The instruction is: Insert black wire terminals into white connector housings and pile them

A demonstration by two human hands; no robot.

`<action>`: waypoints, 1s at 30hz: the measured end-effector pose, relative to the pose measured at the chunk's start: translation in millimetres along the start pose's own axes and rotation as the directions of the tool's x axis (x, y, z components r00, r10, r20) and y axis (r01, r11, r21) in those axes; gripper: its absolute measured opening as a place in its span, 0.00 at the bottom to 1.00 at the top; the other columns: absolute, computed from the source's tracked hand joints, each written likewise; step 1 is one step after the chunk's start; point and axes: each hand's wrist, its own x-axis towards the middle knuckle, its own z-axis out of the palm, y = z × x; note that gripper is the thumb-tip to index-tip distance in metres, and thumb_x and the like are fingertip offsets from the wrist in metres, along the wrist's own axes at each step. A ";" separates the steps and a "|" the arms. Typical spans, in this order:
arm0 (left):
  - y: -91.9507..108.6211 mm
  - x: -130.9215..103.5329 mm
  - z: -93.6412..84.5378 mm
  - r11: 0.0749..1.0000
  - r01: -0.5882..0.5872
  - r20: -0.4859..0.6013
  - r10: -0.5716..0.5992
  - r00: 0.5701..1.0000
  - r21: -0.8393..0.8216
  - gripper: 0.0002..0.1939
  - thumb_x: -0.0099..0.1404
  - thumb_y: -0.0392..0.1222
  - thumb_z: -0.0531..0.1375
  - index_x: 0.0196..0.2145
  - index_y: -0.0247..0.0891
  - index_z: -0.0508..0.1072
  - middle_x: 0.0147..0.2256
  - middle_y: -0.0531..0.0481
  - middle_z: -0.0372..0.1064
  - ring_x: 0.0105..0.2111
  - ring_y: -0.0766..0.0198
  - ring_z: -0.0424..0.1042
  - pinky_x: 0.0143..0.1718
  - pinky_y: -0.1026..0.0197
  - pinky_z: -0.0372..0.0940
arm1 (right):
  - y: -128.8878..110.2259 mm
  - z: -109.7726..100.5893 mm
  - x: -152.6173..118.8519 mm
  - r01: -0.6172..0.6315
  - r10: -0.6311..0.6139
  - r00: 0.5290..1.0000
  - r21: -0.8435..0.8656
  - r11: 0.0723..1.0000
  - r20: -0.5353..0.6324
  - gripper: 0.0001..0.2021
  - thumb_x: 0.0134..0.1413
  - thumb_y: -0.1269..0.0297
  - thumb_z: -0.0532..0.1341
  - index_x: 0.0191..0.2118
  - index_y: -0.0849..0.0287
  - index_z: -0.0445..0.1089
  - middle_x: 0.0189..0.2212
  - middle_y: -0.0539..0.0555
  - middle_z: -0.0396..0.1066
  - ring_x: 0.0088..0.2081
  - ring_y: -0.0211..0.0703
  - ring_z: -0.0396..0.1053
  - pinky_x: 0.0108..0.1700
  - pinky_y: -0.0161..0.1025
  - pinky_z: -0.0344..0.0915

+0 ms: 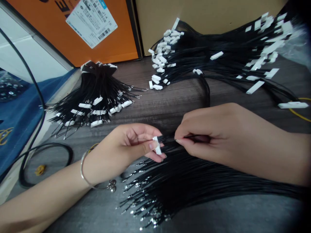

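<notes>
My left hand (139, 142) pinches a small white connector (157, 147) between thumb and fingers, with short black wires running from its right side. Close by on the right, the thumb and forefinger of my right hand (206, 139) are pressed together on a thin black wire (191, 137); the wire's tip is too small to make out. Beneath both hands lies a thick bundle of black wires (194, 181), their bare metal ends fanned out toward the lower left.
Finished-looking black cables with white connectors (206, 55) lie piled at the back right. A smaller wire bunch (99, 87) sits at the back left, before an orange box (102, 29). A black cable (70, 152) loops on the left beside a yellow rubber band (40, 170).
</notes>
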 end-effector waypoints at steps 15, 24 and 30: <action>-5.8 4.3 3.5 0.987 -0.106 -0.121 0.091 0.988 -0.123 0.07 0.60 0.30 0.58 0.38 0.27 0.69 0.27 0.51 0.71 0.28 0.71 0.73 0.35 0.69 0.70 | -14.4 9.9 -4.7 0.226 -0.262 0.964 -0.363 0.904 -0.052 0.08 0.56 0.73 0.54 0.38 0.61 0.69 0.36 0.54 0.67 0.37 0.40 0.63 0.40 0.38 0.61; -11.3 -0.4 0.8 0.938 -0.272 -0.251 0.322 0.913 0.214 0.07 0.62 0.32 0.55 0.38 0.30 0.70 0.30 0.51 0.71 0.29 0.72 0.70 0.34 0.71 0.66 | -33.3 33.9 24.4 0.085 -0.036 0.976 -0.226 0.970 0.214 0.03 0.50 0.72 0.60 0.33 0.63 0.70 0.34 0.54 0.71 0.34 0.40 0.69 0.40 0.39 0.67; -12.3 0.0 -1.2 0.942 -0.266 -0.248 0.313 0.917 0.205 0.08 0.62 0.31 0.54 0.39 0.30 0.70 0.32 0.51 0.71 0.31 0.72 0.71 0.34 0.71 0.66 | -39.3 26.4 17.5 0.071 -0.035 0.976 -0.164 0.984 0.213 0.08 0.47 0.71 0.60 0.37 0.62 0.69 0.41 0.58 0.70 0.44 0.47 0.67 0.46 0.42 0.64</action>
